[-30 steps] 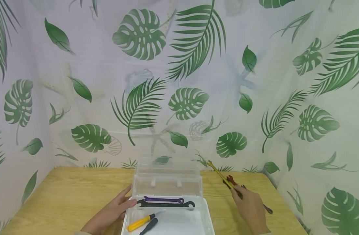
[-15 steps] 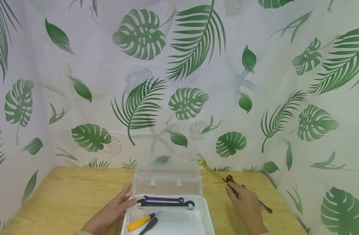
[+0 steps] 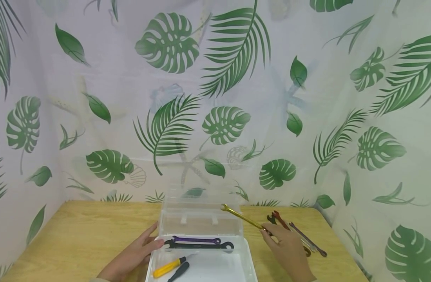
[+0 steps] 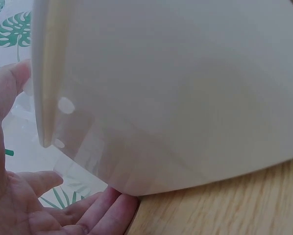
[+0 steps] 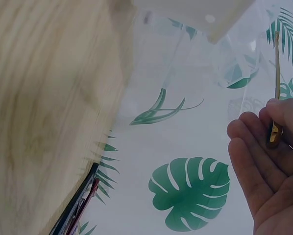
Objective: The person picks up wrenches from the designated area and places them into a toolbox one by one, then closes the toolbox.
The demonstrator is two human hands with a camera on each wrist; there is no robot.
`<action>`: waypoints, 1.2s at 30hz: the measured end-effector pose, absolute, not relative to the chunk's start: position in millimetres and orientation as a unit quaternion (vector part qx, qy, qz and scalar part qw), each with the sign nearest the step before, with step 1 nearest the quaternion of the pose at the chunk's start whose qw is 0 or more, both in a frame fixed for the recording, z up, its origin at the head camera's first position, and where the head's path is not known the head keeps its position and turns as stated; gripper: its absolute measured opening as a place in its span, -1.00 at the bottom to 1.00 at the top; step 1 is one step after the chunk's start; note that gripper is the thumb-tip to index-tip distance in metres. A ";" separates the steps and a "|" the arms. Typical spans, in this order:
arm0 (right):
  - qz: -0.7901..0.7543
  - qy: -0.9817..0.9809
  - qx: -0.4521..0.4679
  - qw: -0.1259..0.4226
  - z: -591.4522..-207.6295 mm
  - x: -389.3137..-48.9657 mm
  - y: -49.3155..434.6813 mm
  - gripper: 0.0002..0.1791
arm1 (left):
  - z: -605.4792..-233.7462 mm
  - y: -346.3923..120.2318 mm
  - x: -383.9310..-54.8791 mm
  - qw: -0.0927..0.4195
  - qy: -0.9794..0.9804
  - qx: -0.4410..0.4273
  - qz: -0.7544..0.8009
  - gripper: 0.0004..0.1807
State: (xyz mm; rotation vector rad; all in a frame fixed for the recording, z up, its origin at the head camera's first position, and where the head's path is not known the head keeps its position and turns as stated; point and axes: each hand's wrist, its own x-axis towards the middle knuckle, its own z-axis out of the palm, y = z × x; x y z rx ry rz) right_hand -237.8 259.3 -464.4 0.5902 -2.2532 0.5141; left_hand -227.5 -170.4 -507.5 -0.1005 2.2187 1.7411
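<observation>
My right hand (image 3: 287,248) pinches a gold combination wrench (image 3: 241,217) near its ring end; the open end points up and left in front of the box's raised lid (image 3: 201,224). In the right wrist view the wrench (image 5: 277,73) stands up between thumb and fingers. My left hand (image 3: 134,252) grips the left side of a white plastic toolbox (image 3: 250,258). The left wrist view has that thumb at the rim and fingers low against the box wall (image 4: 161,98). Inside lie a purple wrench (image 3: 198,239), a black wrench (image 3: 201,245), a yellow-handled screwdriver (image 3: 167,268) and a black-handled tool (image 3: 179,271).
Right of the box, several wrenches lie on the wooden table (image 3: 95,235), among them a red wrench (image 3: 279,218) and a dark purple wrench (image 3: 308,239); my right hand partly covers them. A leaf-patterned sheet (image 3: 236,78) hangs behind the table.
My right hand has drawn the gold wrench away from the other wrenches, leftward toward the box, and tilted it flatter. The left hand and box have stayed put.
</observation>
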 end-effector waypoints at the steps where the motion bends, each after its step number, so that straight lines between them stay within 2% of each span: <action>1: 0.201 -0.876 0.236 0.369 -465.2 -238.0 259.4 -0.77 | -507.5 -170.3 -227.5 0.160 0.775 -0.034 0.610 0.00; 9: 0.183 -0.866 0.272 0.378 -468.0 -240.1 257.8 -0.75 | -507.1 -170.0 -226.6 0.159 0.775 -0.032 0.610 0.01; 23: 0.173 -0.875 0.264 0.367 -466.3 -235.7 249.1 -0.77 | -506.6 -169.0 -227.0 0.158 0.781 -0.042 0.602 0.01; 36: 0.193 -0.860 0.302 0.363 -472.0 -239.3 247.2 -0.77 | -505.5 -169.1 -226.2 0.157 0.785 -0.041 0.598 0.02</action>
